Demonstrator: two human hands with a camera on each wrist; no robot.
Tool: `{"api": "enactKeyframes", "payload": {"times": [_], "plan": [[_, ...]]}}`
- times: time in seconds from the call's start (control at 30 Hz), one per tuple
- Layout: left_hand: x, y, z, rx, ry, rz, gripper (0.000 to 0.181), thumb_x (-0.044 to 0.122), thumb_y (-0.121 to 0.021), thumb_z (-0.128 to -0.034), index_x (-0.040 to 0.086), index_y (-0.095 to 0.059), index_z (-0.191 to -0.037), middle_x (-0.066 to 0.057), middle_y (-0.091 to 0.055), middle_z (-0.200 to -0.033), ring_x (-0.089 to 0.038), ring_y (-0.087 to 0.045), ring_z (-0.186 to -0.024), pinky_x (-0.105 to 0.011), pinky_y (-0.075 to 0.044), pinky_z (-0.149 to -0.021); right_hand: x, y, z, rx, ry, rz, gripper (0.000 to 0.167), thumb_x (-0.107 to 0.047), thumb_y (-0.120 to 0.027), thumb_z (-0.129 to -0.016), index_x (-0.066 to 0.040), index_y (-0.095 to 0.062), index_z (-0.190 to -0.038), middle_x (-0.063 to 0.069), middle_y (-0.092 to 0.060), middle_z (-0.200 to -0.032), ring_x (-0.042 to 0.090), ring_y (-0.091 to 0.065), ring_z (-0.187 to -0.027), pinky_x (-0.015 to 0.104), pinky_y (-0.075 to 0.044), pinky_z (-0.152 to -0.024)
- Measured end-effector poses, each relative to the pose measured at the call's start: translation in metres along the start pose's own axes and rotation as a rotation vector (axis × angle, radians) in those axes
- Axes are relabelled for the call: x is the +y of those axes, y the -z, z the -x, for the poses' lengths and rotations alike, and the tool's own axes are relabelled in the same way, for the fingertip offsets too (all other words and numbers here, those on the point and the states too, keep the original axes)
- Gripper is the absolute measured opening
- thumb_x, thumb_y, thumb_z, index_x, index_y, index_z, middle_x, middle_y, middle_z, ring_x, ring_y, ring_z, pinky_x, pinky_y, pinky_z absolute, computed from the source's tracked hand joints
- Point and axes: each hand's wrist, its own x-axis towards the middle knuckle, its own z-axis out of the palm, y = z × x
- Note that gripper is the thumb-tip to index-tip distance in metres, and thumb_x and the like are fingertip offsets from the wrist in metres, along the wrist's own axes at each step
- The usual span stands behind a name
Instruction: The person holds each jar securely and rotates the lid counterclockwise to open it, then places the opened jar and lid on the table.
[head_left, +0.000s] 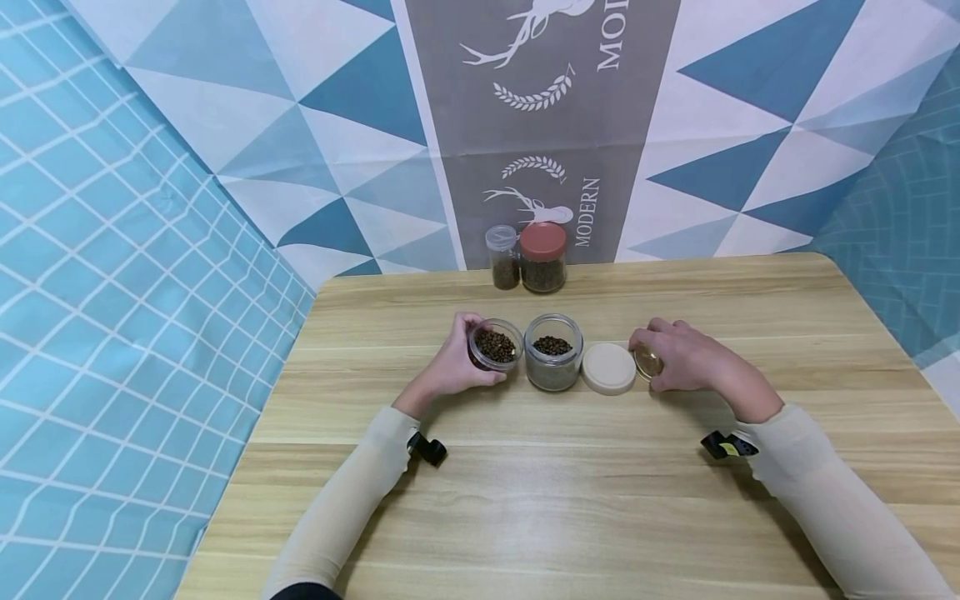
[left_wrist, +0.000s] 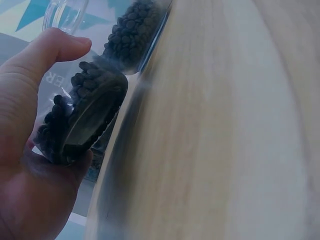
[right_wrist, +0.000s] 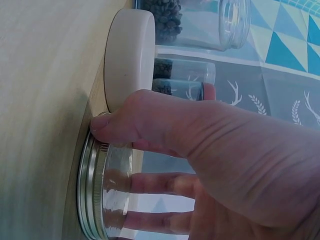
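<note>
The open jar of dark pellets [head_left: 496,347] leans in the person's left hand [head_left: 457,365], fingers and thumb curled round it, just beside a second open jar [head_left: 553,372] standing on the wooden table [head_left: 525,517]. Next along, I see a cream lid [head_left: 608,369], then a gold-rimmed lid [head_left: 648,364] gripped between the right hand's [head_left: 692,359] thumb and fingers. Farther back stand a red-lidded jar [head_left: 543,245] and a slimmer clear-capped one [head_left: 504,258].

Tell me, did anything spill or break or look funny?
I see nothing spilled or broken. One jar looks slightly odd: the left hand holds it tilted above the table, with its top open. Its dark pieces are inside.
</note>
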Motion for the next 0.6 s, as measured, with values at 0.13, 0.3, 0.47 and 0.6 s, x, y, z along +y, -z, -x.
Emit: {"api": "enactKeyframes", "payload": {"times": [0.13,0.3,0.47,0.6], "plan": [[-0.0007,0.0003,0.0007,-0.012,0.006,-0.035,0.098,0.001,-0.1,-0.0709,0.0,-0.033,-0.142,-0.028,-0.056,-0.153,-0.045,-0.057,-0.149,-0.056,-0.035,-0.14,0.0004,-0.0003,0.0001,0.0,0.0,0.003,0.061,-0.013,-0.096,-0.073,-0.012,-0.073,-0.129,0.016,-0.067,-0.122,0.036,-0.061,-0.102,0.054,-0.056,-0.086],[-0.0009,0.0007,0.001,-0.031,0.025,-0.07,0.097,0.002,-0.102,-0.0717,0.0,-0.033,-0.14,-0.029,-0.059,-0.154,-0.044,-0.057,-0.152,-0.055,-0.035,-0.14,-0.0006,0.0001,0.0004,-0.002,-0.005,0.0,0.061,-0.012,-0.096,-0.073,-0.012,-0.073,-0.129,0.016,-0.067,-0.122,0.036,-0.061,-0.102,0.052,-0.056,-0.085],[-0.0006,0.0009,0.0,-0.046,0.035,-0.07,0.094,0.001,-0.101,-0.0732,0.0,-0.031,-0.137,-0.032,-0.059,-0.155,-0.045,-0.055,-0.156,-0.054,-0.035,-0.14,-0.001,0.0005,0.0004,-0.001,-0.003,-0.001,0.06,-0.012,-0.096,-0.073,-0.012,-0.073,-0.129,0.016,-0.067,-0.121,0.036,-0.061,-0.101,0.052,-0.056,-0.084],[-0.0011,0.0014,-0.0011,-0.069,0.034,-0.084,0.094,0.002,-0.101,-0.0737,-0.001,-0.032,-0.137,-0.032,-0.059,-0.158,-0.044,-0.054,-0.158,-0.054,-0.034,-0.141,-0.0006,0.0008,0.0002,-0.006,-0.008,-0.001,0.061,-0.013,-0.096,-0.074,-0.012,-0.073,-0.13,0.016,-0.067,-0.121,0.036,-0.061,-0.102,0.051,-0.056,-0.084]]}}
